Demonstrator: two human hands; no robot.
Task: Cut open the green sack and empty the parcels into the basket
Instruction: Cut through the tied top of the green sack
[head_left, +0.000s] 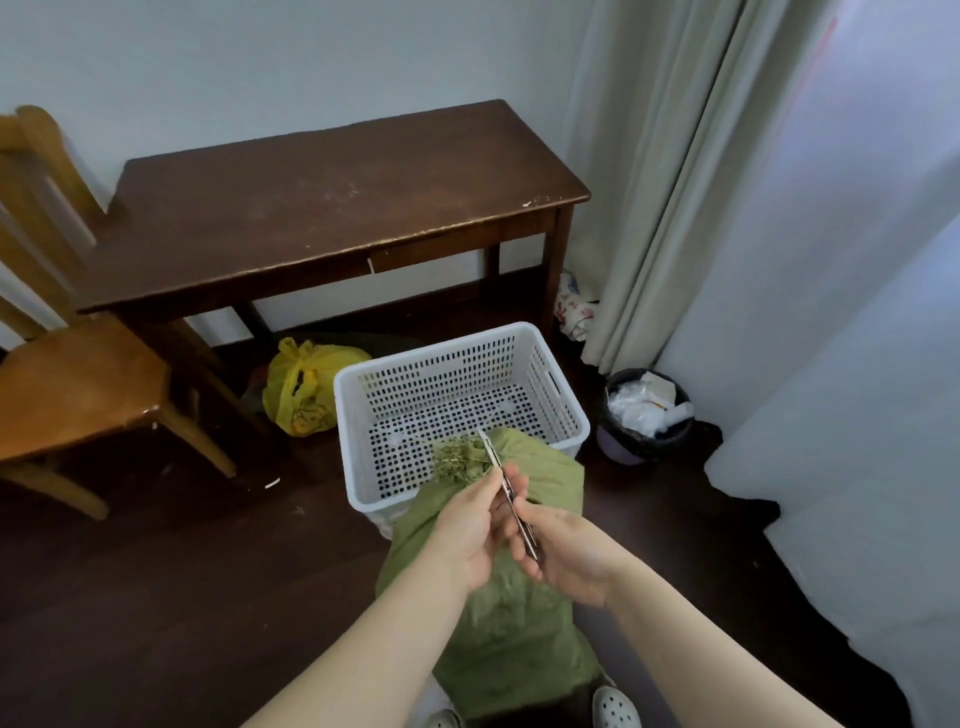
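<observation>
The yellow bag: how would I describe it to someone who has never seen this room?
Find the dark wooden table against the wall. On the floor below its front edge, just left of the white perforated basket, sits the yellow plastic bag, the only bright yellow thing there.

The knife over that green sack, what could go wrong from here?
1. The left hand pinches the knife close to its bare blade while the right hand holds the handle; a slip could cut a finger.
2. The blade points over the sack's bunched top; a deep cut might slice the hidden parcels inside.
3. The sack's top overhangs the basket rim and might tip it.
</observation>
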